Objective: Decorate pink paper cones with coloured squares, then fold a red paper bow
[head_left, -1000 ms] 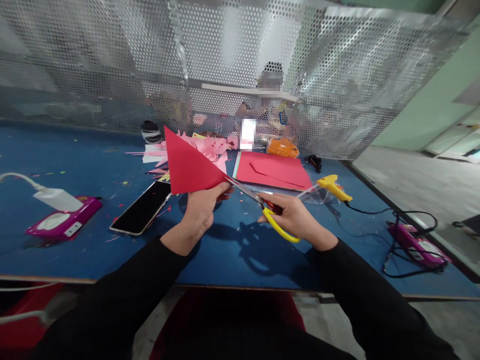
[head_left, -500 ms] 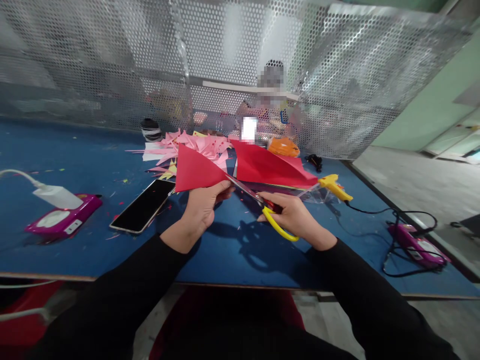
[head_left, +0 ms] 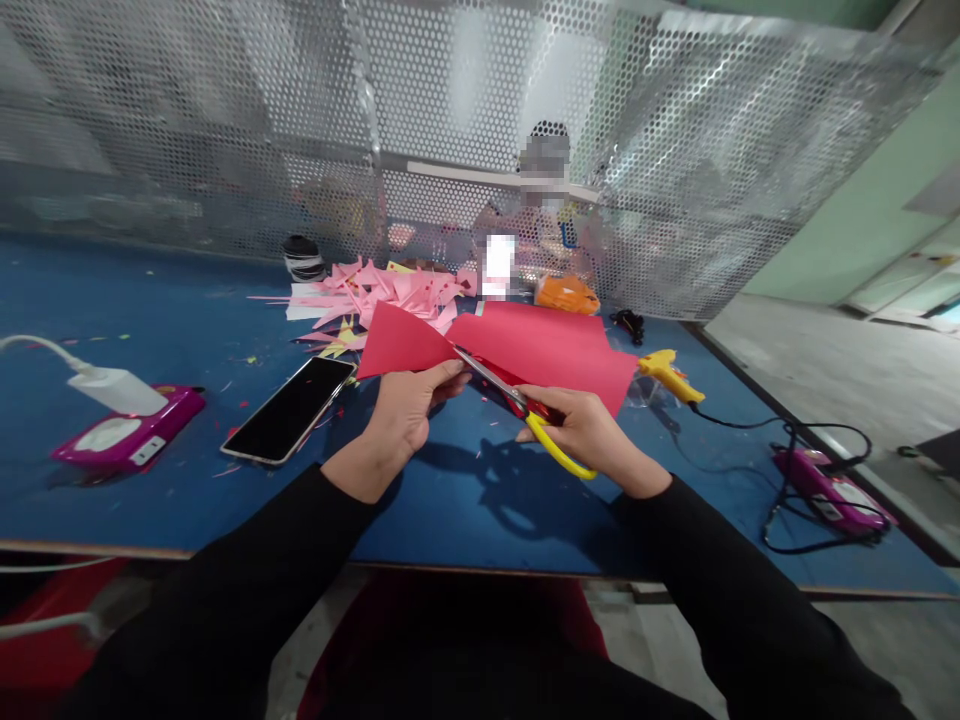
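My left hand [head_left: 394, 425] pinches red paper [head_left: 405, 342] between thumb and fingers, in front of a pile of pink paper cutouts [head_left: 397, 292]. My right hand [head_left: 596, 435] grips a pair of scissors [head_left: 556, 450] by yellow handles. Their blades point left and away, with the tips at the paper just above my left thumb. A wide red sheet [head_left: 555, 345] spreads behind the blades and over the right fingers' side. Whether it is still joined to the part in my left hand, I cannot tell.
A phone [head_left: 291, 412] lies left of my hands. Purple power strips [head_left: 139, 425] sit at both sides. On the right is a yellow glue gun [head_left: 671, 375] with a black cord. An orange bag [head_left: 568, 294] lies before the perforated screen [head_left: 480, 110]; a person is behind it.
The wide red sheet has shifted toward me and now lies flatter, reaching behind my right hand. The red part above my left hand has dipped slightly. Both hands stay nearly in place.
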The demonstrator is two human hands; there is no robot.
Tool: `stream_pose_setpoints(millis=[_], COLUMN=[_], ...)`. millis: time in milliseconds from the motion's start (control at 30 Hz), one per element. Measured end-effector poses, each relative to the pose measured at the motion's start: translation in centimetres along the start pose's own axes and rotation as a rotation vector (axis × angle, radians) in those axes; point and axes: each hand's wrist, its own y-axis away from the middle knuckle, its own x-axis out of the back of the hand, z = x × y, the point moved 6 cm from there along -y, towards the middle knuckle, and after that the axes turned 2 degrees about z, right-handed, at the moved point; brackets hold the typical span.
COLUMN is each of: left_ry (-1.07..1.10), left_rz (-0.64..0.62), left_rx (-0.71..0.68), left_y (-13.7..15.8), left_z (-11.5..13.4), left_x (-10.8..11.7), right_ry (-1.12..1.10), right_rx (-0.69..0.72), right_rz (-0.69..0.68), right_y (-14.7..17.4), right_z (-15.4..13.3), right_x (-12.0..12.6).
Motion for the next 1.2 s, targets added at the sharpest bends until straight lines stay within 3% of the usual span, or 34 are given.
stream_pose_setpoints(millis=[600, 1200], left_ry=[0.016, 0.053], left_rz=[-0.004, 0.006], left_rx=[0.042, 0.087], left_y=[-0.1, 0.1], left_z=[-0.2, -0.4], left_x=[0.0, -0.1], right_ry=[-0.007, 0.237], right_rx=[0.008, 0.079], right_rz=[-0.057, 0.017], right_y=[0.0, 0.5], right_z=[-1.0, -1.4], right_x=[-0.2, -0.8])
